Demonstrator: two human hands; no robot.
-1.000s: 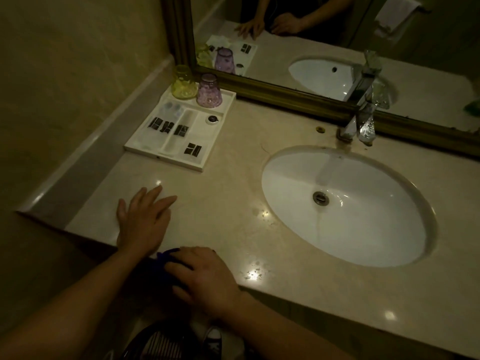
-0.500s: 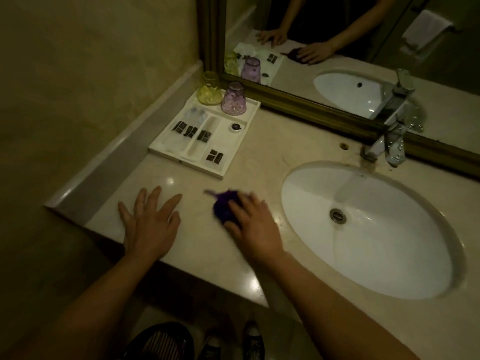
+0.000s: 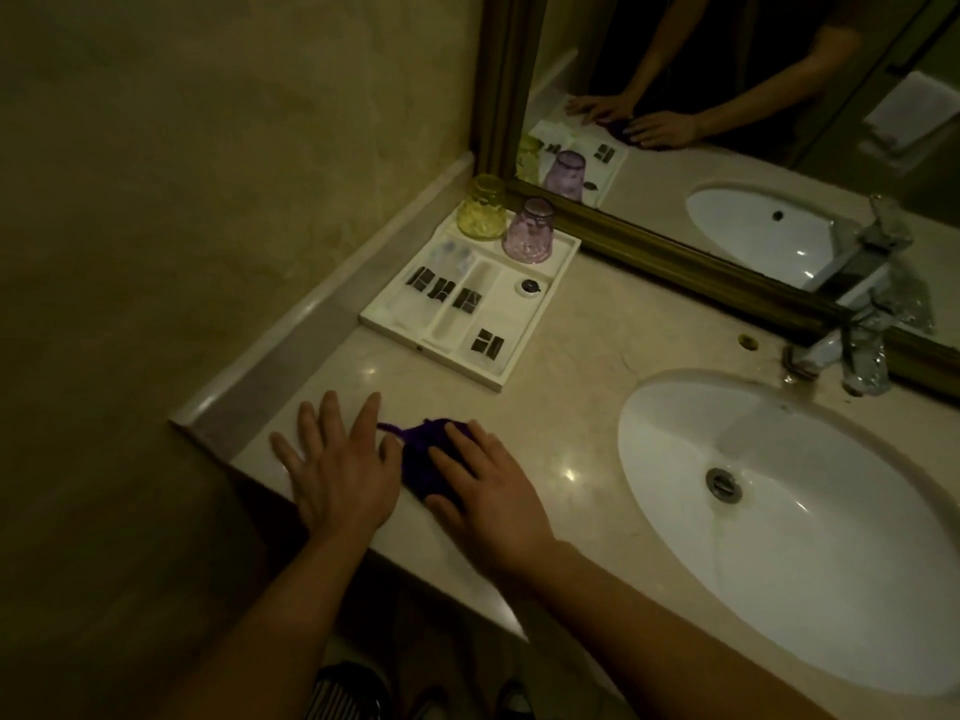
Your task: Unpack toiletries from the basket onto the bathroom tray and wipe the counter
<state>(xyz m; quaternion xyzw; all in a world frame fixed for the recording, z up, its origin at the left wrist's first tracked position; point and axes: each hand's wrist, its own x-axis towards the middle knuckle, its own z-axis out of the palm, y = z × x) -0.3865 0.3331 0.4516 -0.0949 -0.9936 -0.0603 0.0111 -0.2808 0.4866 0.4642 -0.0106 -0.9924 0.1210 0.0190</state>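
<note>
1. Dark purple cloth [image 3: 423, 457] bunched on the beige worktop [image 3: 571, 407], near its front edge, between the two hands and in front of the tray.
2. Right hand [image 3: 488, 491] pressed flat on top of the cloth, fingers stretched out and covering its right half; not closed around it.
3. Left hand [image 3: 340, 467] spread flat on the bare worktop just left of the cloth, fingers splayed, holding nothing; a thin tail of the cloth reaching the fingers.
4. White compartmented tray [image 3: 563, 252] behind the hands, set toward the back left corner, its far edge near the mirror frame [image 3: 675, 254].
5. Two upturned glasses on the tray's back section: one yellow glass [image 3: 482, 207] at the left, one pink glass [image 3: 529, 231] just beside it on the right.
6. Four pale sachets with dark labels [image 3: 488, 343] lying in the tray's compartments, three side by side in a row and one alone at the front right.
7. One small round white item with a dark top [image 3: 529, 287] in the right middle compartment; what it is, too small to tell.
8. One oval white sink [image 3: 810, 574] sunk in the worktop, right of the hands and well apart from the tray, with a metal drain [image 3: 723, 483] in its bowl.
9. One chrome tap [image 3: 852, 350] behind the sink, against the mirror.
10. Nothing between cloth and tray but open worktop.
11. Striped dark object on the floor [image 3: 348, 693] below the worktop edge, only partly in view.
</note>
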